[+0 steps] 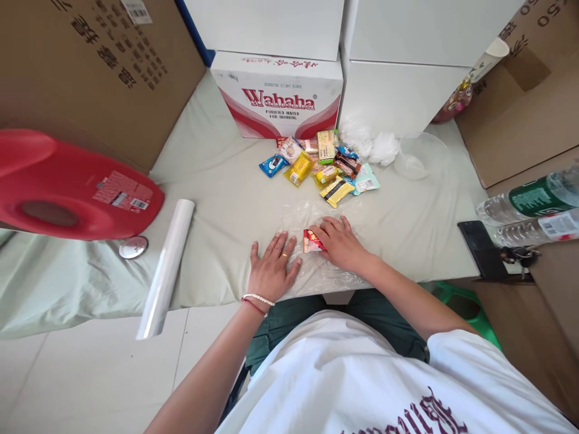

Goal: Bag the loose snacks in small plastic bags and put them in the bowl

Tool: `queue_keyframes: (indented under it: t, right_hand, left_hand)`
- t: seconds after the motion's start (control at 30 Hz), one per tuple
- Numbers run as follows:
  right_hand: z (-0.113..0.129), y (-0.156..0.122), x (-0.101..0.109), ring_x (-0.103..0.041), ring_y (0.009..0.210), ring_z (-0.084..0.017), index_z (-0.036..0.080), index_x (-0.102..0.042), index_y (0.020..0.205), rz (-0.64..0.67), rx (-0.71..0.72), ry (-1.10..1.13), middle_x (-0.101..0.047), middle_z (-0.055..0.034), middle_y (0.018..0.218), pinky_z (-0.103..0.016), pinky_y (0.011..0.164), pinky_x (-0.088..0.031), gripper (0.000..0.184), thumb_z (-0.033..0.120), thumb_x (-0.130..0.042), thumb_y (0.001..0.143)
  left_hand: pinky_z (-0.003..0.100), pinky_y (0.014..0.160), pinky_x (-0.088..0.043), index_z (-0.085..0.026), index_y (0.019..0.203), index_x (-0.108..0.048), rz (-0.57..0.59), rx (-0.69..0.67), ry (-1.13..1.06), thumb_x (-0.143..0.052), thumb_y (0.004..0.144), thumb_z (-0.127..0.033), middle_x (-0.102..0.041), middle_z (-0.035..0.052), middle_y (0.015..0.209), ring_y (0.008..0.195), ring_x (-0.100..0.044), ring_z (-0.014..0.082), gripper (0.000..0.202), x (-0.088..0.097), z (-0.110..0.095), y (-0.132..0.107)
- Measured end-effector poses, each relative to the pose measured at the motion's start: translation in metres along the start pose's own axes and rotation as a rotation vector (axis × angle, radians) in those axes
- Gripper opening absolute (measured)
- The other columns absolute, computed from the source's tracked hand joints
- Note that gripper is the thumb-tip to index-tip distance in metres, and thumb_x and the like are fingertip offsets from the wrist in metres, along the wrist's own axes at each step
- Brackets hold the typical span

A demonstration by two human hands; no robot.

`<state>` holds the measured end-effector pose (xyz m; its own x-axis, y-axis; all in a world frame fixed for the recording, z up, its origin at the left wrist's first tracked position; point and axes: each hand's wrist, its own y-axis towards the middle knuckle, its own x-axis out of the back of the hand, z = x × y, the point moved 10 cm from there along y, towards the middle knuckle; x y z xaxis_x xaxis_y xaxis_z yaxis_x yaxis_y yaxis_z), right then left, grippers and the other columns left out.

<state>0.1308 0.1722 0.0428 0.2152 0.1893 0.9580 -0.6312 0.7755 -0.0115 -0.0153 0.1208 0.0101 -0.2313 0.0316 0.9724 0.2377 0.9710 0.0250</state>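
A sheet of clear plastic film (332, 271) lies spread on the cloth in front of me, partly under both hands. My left hand (272, 265) rests flat at the film's left edge, fingers apart, holding nothing. Over the middle of the film, my right hand (344, 244) has its thumb and index finger at a small red snack packet (311, 241). Its fingers cover the packet's right end. Just beyond the film is a loose pile of wrapped snacks, among them a yellow packet (298, 169), a blue packet (273, 165) and a yellow-and-black packet (337, 191).
A roll of plastic film (166, 268) lies to the left, over the table edge, near a red jug (81, 193) and a round lid (133, 247). At the back stand a Wahaha box (280, 96), crumpled plastic (384, 149) and a clear bowl (414, 163). A phone (482, 247) and bottles (534, 199) lie right.
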Motion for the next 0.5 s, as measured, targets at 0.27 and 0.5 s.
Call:
queue_keyframes:
  t: [0.27, 0.5]
  right_hand:
    - [-0.033, -0.035, 0.006, -0.036, 0.152, -0.040, 0.023, -0.052, 0.154, -0.012, -0.020, 0.023, -0.064, -0.0163, 0.138, -0.071, 0.125, -0.019, 0.059, 0.026, -0.067, 0.097]
    - [-0.062, -0.056, 0.040, -0.035, 0.151, -0.041, 0.021, -0.050, 0.155, -0.097, -0.108, 0.041, -0.061, -0.0206, 0.141, -0.068, 0.123, -0.026, 0.060, 0.034, -0.065, 0.098]
  left_hand:
    - [0.068, 0.129, -0.005, -0.020, 0.169, -0.024, -0.008, 0.037, 0.013, -0.033, 0.106, -0.053, -0.033, 0.0169, 0.171, 0.159, -0.036, 0.0316, 0.072, -0.004, 0.004, 0.001]
    - [0.070, 0.129, -0.002, -0.016, 0.169, -0.020, -0.003, 0.021, 0.022, -0.033, 0.105, -0.057, -0.030, 0.0190, 0.171, 0.159, -0.034, 0.0323, 0.077, -0.005, 0.004, 0.001]
